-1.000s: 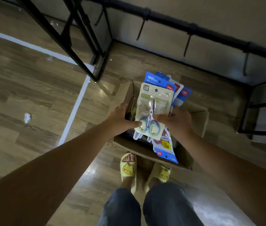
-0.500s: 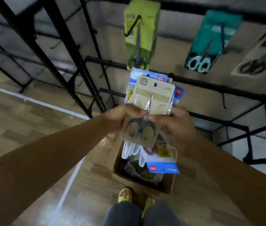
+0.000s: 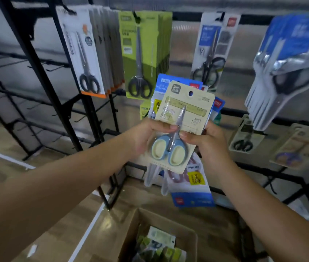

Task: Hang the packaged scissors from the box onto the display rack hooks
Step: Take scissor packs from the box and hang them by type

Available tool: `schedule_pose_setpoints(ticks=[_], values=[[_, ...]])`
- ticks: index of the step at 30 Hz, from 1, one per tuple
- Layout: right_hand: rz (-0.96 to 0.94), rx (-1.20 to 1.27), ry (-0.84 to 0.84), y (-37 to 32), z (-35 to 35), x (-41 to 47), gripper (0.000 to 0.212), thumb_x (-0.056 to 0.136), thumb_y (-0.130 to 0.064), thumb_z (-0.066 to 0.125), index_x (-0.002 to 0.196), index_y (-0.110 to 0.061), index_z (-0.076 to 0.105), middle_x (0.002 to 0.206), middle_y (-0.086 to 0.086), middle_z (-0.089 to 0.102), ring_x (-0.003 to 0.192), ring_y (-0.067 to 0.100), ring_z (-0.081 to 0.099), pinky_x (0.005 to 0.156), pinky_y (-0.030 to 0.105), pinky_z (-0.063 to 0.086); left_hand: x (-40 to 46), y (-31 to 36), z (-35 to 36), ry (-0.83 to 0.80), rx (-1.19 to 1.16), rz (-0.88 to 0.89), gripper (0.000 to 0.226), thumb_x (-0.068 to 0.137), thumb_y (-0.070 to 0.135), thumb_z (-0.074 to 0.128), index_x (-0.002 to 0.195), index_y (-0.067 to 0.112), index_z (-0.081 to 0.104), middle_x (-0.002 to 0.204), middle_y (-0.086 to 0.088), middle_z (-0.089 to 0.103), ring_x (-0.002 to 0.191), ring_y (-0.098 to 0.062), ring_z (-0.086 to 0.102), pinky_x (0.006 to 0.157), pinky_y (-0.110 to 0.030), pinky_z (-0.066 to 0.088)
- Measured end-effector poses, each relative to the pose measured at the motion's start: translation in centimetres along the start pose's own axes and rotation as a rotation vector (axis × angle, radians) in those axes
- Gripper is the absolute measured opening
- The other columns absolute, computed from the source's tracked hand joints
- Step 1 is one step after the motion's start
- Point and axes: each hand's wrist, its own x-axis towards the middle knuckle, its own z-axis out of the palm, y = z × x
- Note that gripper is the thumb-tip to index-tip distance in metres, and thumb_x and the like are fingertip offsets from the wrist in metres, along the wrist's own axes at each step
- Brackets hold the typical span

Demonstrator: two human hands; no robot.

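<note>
So the stack of packaged scissors (image 3: pixel 183 129) is up at chest height now, right in front of the display rack (image 3: pixel 59 95). A second ago that same bundle was down low over the cardboard box (image 3: pixel 131 235), so the grab-from-the-box part looks done and it's on to sorting and hanging, I'd say.

Nearest thing first: the box sits on the floor just below the arms, flaps open, and it's not empty. There's at least one pale card with small scissors lying on top, plus a jumble of greenish packs under it. Can't count them, too dark in there.

Above that, both hands are on the stack. Left hand (image 3: pixel 148 137) is curled round its left edge with the thumb pressed on the front card, and the right hand (image 3: pixel 208 140) pinches it from the other side, thumb on the front too. The front card is cream with little blue-handled scissors and a hang hole at the top; behind it are blue packs, fanned out and hanging lower.

Further back, the rack hooks already carry stuff: an orange-edged row (image 3: pixel 87 53), a green row (image 3: pixel 142 53), a blue-and-white pack (image 3: pixel 212 48), and a blurry bunch off to the right. Lower right there are a couple of cream cards hung, which is probably where the front card goes.
</note>
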Motion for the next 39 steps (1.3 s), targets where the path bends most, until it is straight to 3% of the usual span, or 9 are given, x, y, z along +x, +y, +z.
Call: schedule_pose_setpoints(ticks=[5, 10, 15, 18, 22, 29, 31, 35, 39], values=[[-0.109, -0.036, 0.083, -2.4, 0.3, 1.0, 0.045, 0.075, 0.013, 0.063, 0.098, -0.026, 0.058, 0.096, -0.008, 0.068, 0.099, 0.016, 0.064, 0.077, 0.029, 0.051, 0.4, 2.6, 1.7, 0.043, -0.046, 0.037, 0.047, 0.066, 0.009, 0.061, 0.113, 0.005, 0.06, 0.105, -0.012, 0.066, 0.087, -0.023, 0.066, 0.079, -0.033, 0.051], [-0.223, 0.031, 0.044, -3.5, 0.2, 1.6, 0.08, 0.069, 0.022, 0.063, 0.124, -0.026, 0.03, 0.097, -0.015, 0.067, 0.09, 0.002, 0.065, 0.072, 0.027, 0.055, 0.1, 3.8, 1.7, -0.025, -0.13, 0.068, 0.033, 0.07, 0.004, 0.064, 0.103, 0.009, 0.065, 0.094, -0.008, 0.071, 0.079, -0.022, 0.068, 0.071, -0.032, 0.057], [-0.211, 0.019, 0.095, -4.2, 0.7, 1.5, 0.071, 0.071, 0.016, 0.067, 0.109, -0.032, 0.032, 0.114, -0.001, 0.06, 0.103, 0.01, 0.06, 0.079, 0.022, 0.054, -0.1, 4.1, 1.9, -0.031, -0.136, 0.088, 0.034, 0.073, 0.007, 0.066, 0.107, 0.009, 0.061, 0.09, -0.007, 0.072, 0.078, -0.021, 0.069, 0.067, -0.031, 0.057], [-0.222, -0.007, 0.113, -5.1, 1.1, 1.5, 0.065, 0.076, 0.012, 0.065, 0.121, -0.024, 0.033, 0.117, 0.002, 0.061, 0.104, 0.009, 0.06, 0.078, 0.018, 0.053, -0.2, 4.5, 1.9, 0.002, -0.094, 0.109, 0.041, 0.069, 0.011, 0.063, 0.11, 0.009, 0.061, 0.095, -0.008, 0.071, 0.082, -0.022, 0.069, 0.072, -0.033, 0.057], [-0.192, -0.018, 0.087, -5.9, 1.5, 1.6, 0.061, 0.091, -0.009, 0.057, 0.143, -0.015, 0.027, 0.13, 0.003, 0.057, 0.114, 0.017, 0.058, 0.097, 0.04, 0.048, -0.3, 4.9, 2.1, 0.057, -0.064, 0.176, 0.043, 0.062, 0.009, 0.069, 0.105, 0.012, 0.064, 0.093, -0.005, 0.073, 0.081, -0.019, 0.071, 0.067, -0.029, 0.058], [0.025, -0.099, 0.046, -5.9, 0.5, 3.2, 0.062, 0.092, -0.054, 0.041, 0.146, -0.045, 0.012, 0.135, 0.001, 0.053, 0.121, 0.024, 0.052, 0.103, 0.052, 0.039, 0.0, 4.0, 2.5, 0.197, -0.136, 0.201, 0.026, 0.069, -0.002, 0.068, 0.091, 0.01, 0.065, 0.075, -0.003, 0.074, 0.064, -0.016, 0.071, 0.053, -0.026, 0.055], [0.073, -0.01, 0.008, -5.9, -0.2, 3.3, 0.064, 0.09, -0.054, 0.045, 0.145, -0.044, 0.015, 0.131, 0.004, 0.057, 0.117, 0.025, 0.056, 0.1, 0.052, 0.043, -0.1, 3.9, 2.3, 0.205, -0.144, 0.204, 0.027, 0.068, -0.001, 0.068, 0.091, 0.012, 0.065, 0.074, -0.002, 0.074, 0.064, -0.015, 0.071, 0.052, -0.025, 0.054], [0.178, -0.077, -0.093, -6.3, -1.7, 2.6, 0.036, 0.093, -0.039, 0.05, 0.123, -0.02, 0.055, 0.115, 0.009, 0.067, 0.102, 0.024, 0.066, 0.087, 0.042, 0.052, -0.2, 4.3, 1.5, 0.272, -0.167, 0.229, 0.024, 0.074, -0.003, 0.066, 0.093, 0.011, 0.064, 0.074, -0.002, 0.074, 0.064, -0.015, 0.071, 0.052, -0.025, 0.055], [0.443, -0.162, -0.206, -5.7, -2.6, 1.1, 0.035, 0.088, -0.037, 0.053, 0.107, -0.007, 0.058, 0.105, 0.018, 0.057, 0.098, 0.033, 0.051, 0.089, 0.043, 0.038, -0.8, 5.4, 0.4, 0.276, -0.198, 0.232, 0.031, 0.06, 0.011, 0.068, 0.091, 0.009, 0.066, 0.073, -0.003, 0.073, 0.063, -0.015, 0.069, 0.054, -0.025, 0.055]])
